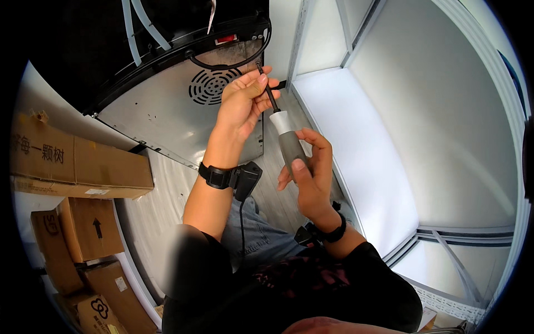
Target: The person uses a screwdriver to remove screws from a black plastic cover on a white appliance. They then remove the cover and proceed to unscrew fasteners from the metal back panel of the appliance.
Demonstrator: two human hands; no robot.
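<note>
A screwdriver [292, 149] with a grey handle and white collar points up and away from me. My right hand [314, 175] is closed around its handle. Higher up, my left hand [245, 100] pinches the dark shaft [270, 94] near its tip. That tip meets the right edge of a metal panel [167, 122] on a black machine [72, 50], close to a corner screw; whether it sits in the screw head I cannot tell. The panel has a round slotted vent [216, 86], partly behind my left hand. A black cable [245, 65] loops just above the hand.
A red rocker switch [226, 39] and two pale tubes [138, 33] are on the machine. Cardboard boxes [89, 161] are stacked at the left. On the right stands a white shelf [356, 150] with a metal frame. Grey plank floor [161, 183] lies below.
</note>
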